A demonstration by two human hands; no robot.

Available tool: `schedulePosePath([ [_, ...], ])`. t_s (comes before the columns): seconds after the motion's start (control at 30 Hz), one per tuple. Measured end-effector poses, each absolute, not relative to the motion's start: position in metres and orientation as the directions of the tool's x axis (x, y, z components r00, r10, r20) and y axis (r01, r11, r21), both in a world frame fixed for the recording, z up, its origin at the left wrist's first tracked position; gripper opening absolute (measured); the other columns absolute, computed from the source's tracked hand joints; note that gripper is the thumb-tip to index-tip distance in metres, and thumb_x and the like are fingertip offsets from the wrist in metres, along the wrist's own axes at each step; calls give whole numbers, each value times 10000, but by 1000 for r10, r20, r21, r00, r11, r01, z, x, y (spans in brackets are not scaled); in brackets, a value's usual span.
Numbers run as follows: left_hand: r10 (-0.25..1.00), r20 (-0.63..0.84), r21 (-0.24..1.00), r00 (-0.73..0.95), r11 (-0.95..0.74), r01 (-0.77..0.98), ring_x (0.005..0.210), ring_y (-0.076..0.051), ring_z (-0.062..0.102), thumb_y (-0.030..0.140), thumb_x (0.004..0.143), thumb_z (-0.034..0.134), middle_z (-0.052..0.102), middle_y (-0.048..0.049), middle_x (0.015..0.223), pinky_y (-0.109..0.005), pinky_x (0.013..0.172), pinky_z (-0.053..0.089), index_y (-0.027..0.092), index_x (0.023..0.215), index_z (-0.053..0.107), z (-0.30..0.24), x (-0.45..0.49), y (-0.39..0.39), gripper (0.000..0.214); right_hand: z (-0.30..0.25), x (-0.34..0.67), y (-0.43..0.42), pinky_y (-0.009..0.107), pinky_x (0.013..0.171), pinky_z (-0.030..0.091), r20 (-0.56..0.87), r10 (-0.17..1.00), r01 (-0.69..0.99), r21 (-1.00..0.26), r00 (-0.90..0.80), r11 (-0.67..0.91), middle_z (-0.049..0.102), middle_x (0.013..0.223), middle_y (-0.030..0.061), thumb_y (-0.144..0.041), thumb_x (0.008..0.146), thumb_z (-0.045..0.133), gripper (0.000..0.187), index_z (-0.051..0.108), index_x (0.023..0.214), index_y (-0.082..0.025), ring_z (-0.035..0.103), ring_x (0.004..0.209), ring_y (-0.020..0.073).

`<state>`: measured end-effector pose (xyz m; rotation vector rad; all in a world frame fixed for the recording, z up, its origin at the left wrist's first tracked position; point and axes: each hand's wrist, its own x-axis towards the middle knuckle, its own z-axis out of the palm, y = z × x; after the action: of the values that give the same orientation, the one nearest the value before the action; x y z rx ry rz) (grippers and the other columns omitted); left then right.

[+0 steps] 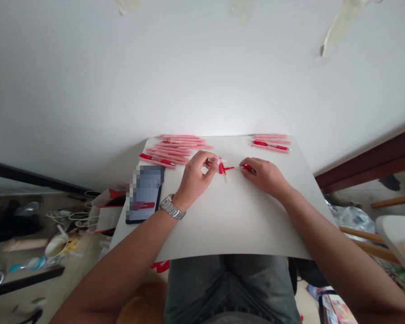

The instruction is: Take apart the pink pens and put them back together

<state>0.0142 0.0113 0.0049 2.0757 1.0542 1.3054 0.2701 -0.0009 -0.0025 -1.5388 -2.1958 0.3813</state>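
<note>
My left hand [199, 170], with a metal watch [172, 207] at its wrist, pinches a small transparent pen barrel [222, 160] between thumb and fingers. My right hand [263, 173] is closed on a red pen part [248, 167], whose pale end points left. Between the hands, red pen pieces [228, 168] and a thin refill [225, 174] lie on the white table [236, 216]; whether any of these touch the held parts I cannot tell. The fingers partly cover both held parts.
Several pink-sleeved pens [175, 150] lie at the back left, with a red pen [157, 159] in front. A smaller row of pens [272, 136] lies back right. A tablet [145, 193] rests at the left edge. The wall [202, 81] stands behind, and a chair [396, 229] is at right.
</note>
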Motion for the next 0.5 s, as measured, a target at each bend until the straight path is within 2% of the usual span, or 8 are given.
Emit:
schedulePosePath([
  [0.27,807,538,721,243,-590,362,923,-165,680,314,1040,605,704,-56,1005,-299,836,598,204,1020,673,3,14,12,131,-3,275,1,311,679,405,177,959,791,-544,-221,282,735,907,53,-339,971,584,183,670,1105,-249,615,748,206],
  [0.37,806,533,722,259,-592,357,943,-166,685,305,1040,608,704,-58,1020,-306,852,600,205,1042,683,3,14,12,125,1,273,-1,308,678,403,145,973,743,-628,-179,231,677,803,18,-365,983,560,174,621,1097,-249,557,691,184],
  [0.5,805,523,723,280,-593,355,948,-167,685,307,1041,614,696,-67,1056,-318,861,605,215,1087,716,3,14,11,145,5,270,-4,299,669,391,164,971,623,-746,-171,236,548,714,-29,-399,979,570,180,560,1076,-247,465,652,161],
])
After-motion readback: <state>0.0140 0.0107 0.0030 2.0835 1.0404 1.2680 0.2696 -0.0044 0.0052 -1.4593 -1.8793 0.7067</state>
